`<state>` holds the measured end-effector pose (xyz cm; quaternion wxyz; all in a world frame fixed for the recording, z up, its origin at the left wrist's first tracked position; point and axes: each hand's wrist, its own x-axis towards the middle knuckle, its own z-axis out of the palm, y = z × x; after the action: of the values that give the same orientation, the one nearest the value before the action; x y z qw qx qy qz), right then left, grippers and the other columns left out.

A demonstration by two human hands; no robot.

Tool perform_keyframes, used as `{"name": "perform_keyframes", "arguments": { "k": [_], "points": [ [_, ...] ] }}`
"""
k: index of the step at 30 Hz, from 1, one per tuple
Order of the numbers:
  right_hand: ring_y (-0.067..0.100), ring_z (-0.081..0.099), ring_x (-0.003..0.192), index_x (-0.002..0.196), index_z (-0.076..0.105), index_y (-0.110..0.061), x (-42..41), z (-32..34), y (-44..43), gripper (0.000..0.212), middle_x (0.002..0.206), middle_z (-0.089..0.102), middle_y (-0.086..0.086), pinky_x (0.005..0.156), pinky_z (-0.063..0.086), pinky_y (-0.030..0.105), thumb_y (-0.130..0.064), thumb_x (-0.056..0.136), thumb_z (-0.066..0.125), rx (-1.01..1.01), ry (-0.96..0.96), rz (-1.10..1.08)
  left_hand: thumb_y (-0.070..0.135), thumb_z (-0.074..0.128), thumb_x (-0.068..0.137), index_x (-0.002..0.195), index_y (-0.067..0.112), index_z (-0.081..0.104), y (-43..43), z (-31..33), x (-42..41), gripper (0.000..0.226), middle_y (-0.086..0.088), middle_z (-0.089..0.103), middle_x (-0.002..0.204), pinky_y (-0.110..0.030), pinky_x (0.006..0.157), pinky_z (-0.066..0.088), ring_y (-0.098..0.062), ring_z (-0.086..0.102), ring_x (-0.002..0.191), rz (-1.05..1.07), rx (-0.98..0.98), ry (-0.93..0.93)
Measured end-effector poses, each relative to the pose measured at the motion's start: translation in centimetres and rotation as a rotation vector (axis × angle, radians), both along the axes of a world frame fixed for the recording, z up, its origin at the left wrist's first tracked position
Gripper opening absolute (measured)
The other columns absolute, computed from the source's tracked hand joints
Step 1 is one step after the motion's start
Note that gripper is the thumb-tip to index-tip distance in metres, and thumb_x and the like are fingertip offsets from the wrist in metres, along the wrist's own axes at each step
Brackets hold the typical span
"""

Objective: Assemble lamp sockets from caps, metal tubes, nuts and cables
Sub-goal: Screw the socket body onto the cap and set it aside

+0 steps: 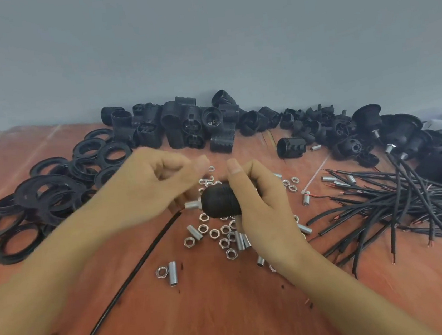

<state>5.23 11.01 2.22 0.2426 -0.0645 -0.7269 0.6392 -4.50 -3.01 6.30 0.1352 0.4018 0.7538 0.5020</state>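
Black socket cap (219, 200) is gripped in right hand (260, 204), fingers curled round it, held just above red-brown table (231, 317). Metal tube (191, 205) is seen sticking out of cap end, pointed toward left hand (158, 180). Left hand is blurred, held just up-left of tube, fingers curled, thumb and forefinger brought together; whether anything is pinched cannot be told. Single black cable (142, 259) is laid from lower left up to near tube. Loose nuts (216, 234) are scattered under cap.

Red-brown wood table (231, 317) w/ grey-blue wall (199, 32) behind; white zip tie (316, 174) lies on it.
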Motion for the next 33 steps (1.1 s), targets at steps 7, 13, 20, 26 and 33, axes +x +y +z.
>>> {"name": "perform_keyframes", "arguments": {
  "k": [7,13,20,26,33],
  "points": [
    [0.011,0.051,0.069,0.079,0.055,-0.016,0.3,-0.1,-0.1,0.037,0.070,0.053,-0.008,0.061,0.043,0.026,-0.050,0.090,0.046,-0.061,-0.049,0.023,0.046,0.053,0.096,0.080,0.021,0.072,0.3,8.9,-5.9,0.035,0.006,0.060,0.063,-0.021,0.050,0.038,-0.009,0.050,0.053,0.369,0.603,-0.106],
    [0.014,0.052,0.073,0.079,0.058,-0.029,-0.7,1.3,0.7,0.025,0.090,0.064,0.007,0.068,0.039,0.030,-0.046,0.093,0.048,0.113,0.010,0.144,0.035,0.055,0.094,0.073,0.017,0.068,2.5,4.4,-2.6,0.030,0.002,0.063,0.057,-0.022,0.043,0.043,-0.013,0.054,0.044,0.189,0.478,0.233],
    [0.011,0.061,0.078,0.090,0.060,-0.029,-3.7,3.2,2.2,0.016,0.087,0.068,-0.011,0.070,0.048,0.031,-0.042,0.097,0.054,0.214,-0.065,0.183,0.056,0.060,0.088,0.109,0.012,0.065,1.8,-2.9,-2.0,0.049,-0.001,0.068,0.096,-0.033,0.063,0.053,-0.018,0.066,0.080,0.165,0.315,0.558],
    [0.009,0.065,0.063,0.092,0.060,-0.022,-5.4,4.2,2.2,0.025,0.082,0.067,-0.004,0.056,0.054,0.030,-0.046,0.097,0.053,0.155,-0.152,0.245,0.060,0.055,0.090,0.111,0.016,0.067,-0.2,-4.8,-2.5,0.050,0.005,0.072,0.090,-0.026,0.067,0.053,-0.009,0.067,0.077,0.286,0.225,0.683],
    [0.015,0.065,0.095,0.099,0.072,-0.020,-13.1,5.9,1.5,0.015,0.098,0.071,-0.002,0.084,0.050,0.029,-0.028,0.094,0.061,0.605,-0.362,0.365,0.060,0.047,0.094,0.112,0.015,0.063,-1.5,-5.2,-2.3,0.051,0.011,0.066,0.090,-0.008,0.071,0.046,0.001,0.060,0.077,0.218,0.267,0.781]
  ]
}}
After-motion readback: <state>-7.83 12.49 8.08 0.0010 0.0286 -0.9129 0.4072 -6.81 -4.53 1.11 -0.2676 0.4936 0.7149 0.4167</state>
